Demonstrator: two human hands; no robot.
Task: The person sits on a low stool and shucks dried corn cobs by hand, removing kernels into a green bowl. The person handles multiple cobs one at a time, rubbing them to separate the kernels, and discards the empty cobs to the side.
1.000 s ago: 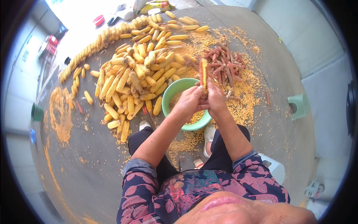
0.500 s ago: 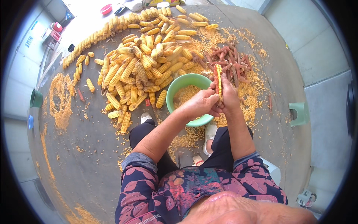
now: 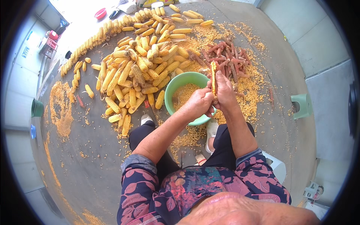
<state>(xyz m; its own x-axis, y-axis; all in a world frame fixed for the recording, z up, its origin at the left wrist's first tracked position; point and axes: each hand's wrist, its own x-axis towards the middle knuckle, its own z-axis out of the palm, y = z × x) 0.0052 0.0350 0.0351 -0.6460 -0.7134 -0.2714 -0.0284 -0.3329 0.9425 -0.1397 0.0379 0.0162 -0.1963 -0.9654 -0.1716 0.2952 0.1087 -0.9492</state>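
An ear of corn (image 3: pixel 213 77) stands nearly upright between my hands, partly stripped, with yellow kernel rows facing up and reddish bare cob beside them. My right hand (image 3: pixel 226 93) wraps round its lower right side, the thumb lying along it. From the left, the closed fingers of my left hand (image 3: pixel 200 101) press against the lower part of the ear; whether loose kernels are in them is hidden. Both hands are over the right rim of a light green basin (image 3: pixel 169 98), which holds loose yellow kernels (image 3: pixel 183 93).
Left of the basin lies a big heap of unshelled corn ears (image 3: pixel 123 75), with a curved row of ears (image 3: pixel 93 39) behind. Bare red cobs (image 3: pixel 234 62) are piled beyond my right hand among scattered kernels (image 3: pixel 255 90). A green stool (image 3: pixel 301 106) stands at the right.
The ear has turned in my hands: its bare red side faced left before, and now yellow rows show there. My left hand has shifted slightly left. The whole view has moved a little.
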